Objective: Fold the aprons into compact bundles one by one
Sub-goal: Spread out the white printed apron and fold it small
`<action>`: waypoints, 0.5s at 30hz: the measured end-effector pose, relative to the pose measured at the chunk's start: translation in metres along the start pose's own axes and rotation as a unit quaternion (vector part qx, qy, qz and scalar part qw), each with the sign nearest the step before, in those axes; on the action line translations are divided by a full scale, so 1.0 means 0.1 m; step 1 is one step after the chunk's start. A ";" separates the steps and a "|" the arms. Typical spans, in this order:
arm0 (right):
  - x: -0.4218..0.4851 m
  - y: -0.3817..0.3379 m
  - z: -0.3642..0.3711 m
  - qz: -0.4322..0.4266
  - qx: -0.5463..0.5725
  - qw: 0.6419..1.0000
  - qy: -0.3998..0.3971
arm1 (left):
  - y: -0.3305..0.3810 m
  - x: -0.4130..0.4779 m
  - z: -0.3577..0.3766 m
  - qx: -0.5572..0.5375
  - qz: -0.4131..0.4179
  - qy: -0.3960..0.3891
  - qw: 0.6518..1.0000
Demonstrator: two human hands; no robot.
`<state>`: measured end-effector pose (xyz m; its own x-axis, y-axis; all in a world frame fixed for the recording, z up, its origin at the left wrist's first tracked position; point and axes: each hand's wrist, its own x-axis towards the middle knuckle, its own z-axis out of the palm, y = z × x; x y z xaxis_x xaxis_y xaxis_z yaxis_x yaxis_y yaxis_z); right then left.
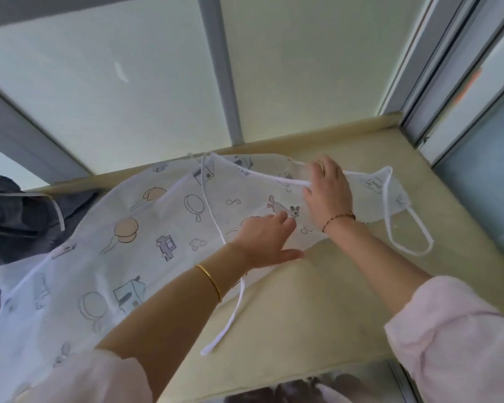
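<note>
White printed apron (134,228) spread flat across a beige ledge (317,309) below a frosted window (122,82), patterned with cartoon houses, cars, balls and small animals, its lower part running off the left and near edges of the ledge. Bib end toward the right, with a white neck loop (410,228) trailing past the fabric onto the bare surface. One white tie strap (216,225) curving over the middle of the cloth and down beyond its near hem onto the ledge. Left hand (266,239) resting flat on the apron near its front edge, fingers straight and close together, thumb out to the side, a gold bangle (211,282) on the wrist. Right hand (326,187) lying on the bib area, fingers curled over a white strap at the folded upper edge, apparently pinching it; a thin beaded bracelet (339,219) at that wrist. Pale pink sleeves (460,338) pushed up both forearms. Dark grey fabric (15,216) with a white strap heaped at the left, beside the apron.
</note>
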<state>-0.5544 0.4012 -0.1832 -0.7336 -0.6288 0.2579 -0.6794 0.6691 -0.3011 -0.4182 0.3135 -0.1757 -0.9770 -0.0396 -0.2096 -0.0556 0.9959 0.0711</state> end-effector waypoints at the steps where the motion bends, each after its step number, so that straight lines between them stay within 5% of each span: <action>1: -0.11 0.04 -0.05 0.017 0.027 0.999 0.021 | 0.05 0.05 0.09 0.024 -0.014 -0.026 0.999; 4: -0.51 0.13 -0.17 0.078 0.099 0.991 0.054 | 0.11 0.15 0.31 0.062 -0.050 -0.058 0.995; 7: -0.81 0.34 0.01 0.221 0.182 0.957 -0.045 | 0.10 0.20 0.43 0.073 -0.070 -0.085 0.991; 9: -0.87 0.44 0.12 0.386 0.339 0.854 -0.088 | 0.12 0.22 0.44 0.075 -0.073 -0.084 0.991; 12: -0.80 0.46 0.13 0.521 0.579 0.625 -0.054 | 0.13 0.21 0.37 0.031 -0.071 -0.083 0.994; 15: -0.67 0.50 0.06 0.538 0.642 0.541 -0.070 | 0.16 0.15 0.28 -0.017 -0.058 -0.097 0.993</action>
<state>-0.5391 0.4741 -0.2212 -0.6239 -0.2317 -0.7464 0.7780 -0.0935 -0.6213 -0.4282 0.3310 -0.2051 -0.9056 -0.1348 -0.4020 -0.1759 0.9821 0.0670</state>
